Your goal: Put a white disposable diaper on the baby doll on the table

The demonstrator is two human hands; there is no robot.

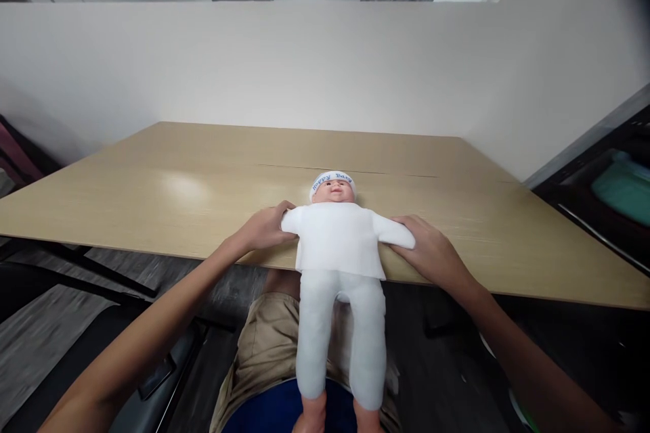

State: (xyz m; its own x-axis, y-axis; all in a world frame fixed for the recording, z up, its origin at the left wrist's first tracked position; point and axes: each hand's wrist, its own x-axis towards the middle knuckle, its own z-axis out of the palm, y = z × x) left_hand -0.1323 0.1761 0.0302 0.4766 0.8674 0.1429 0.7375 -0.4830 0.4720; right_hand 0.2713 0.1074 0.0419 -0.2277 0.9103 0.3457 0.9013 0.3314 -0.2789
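Observation:
A baby doll (338, 233) in a white top, white trousers and a white cap with blue lettering lies face up in the middle of the view. Its head and upper body are over the table, while its legs hang past the front edge above my lap. My left hand (269, 226) is closed around the end of the doll's sleeve on the left. On the other side, my right hand (424, 243) grips the other sleeve, with the thumb behind or above it. Both sleeves are spread out sideways, and the doll's own hands are hidden.
The wooden table (203, 155) reaches back to a white wall (254, 67) with a window opening above it. A black chair (116, 345) stands at the lower left. At the right edge is a dark container or rack (599, 196) with a green item in it.

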